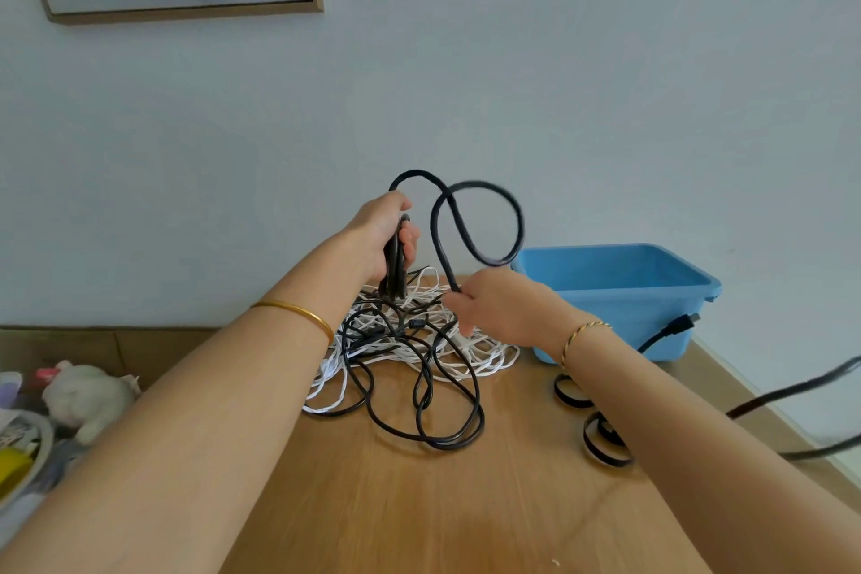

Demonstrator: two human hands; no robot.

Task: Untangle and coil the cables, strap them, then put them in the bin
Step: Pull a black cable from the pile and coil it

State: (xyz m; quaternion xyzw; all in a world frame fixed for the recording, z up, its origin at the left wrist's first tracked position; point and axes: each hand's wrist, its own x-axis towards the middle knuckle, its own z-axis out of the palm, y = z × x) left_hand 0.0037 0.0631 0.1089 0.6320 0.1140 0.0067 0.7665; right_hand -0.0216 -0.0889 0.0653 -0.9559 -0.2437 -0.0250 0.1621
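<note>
Wooden bench [419, 503] bears tangled cables [400, 331]. Our left grip [386, 238] clasps coiled loops of black cable [519, 224] (above the tangle); our right grip [503, 308] pinches its loose run.

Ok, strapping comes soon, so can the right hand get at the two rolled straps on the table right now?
Probably not yet: the right hand grips the thick black cable. The straps lie uncovered on the table just beside that forearm, so once freed it likely could.
</note>
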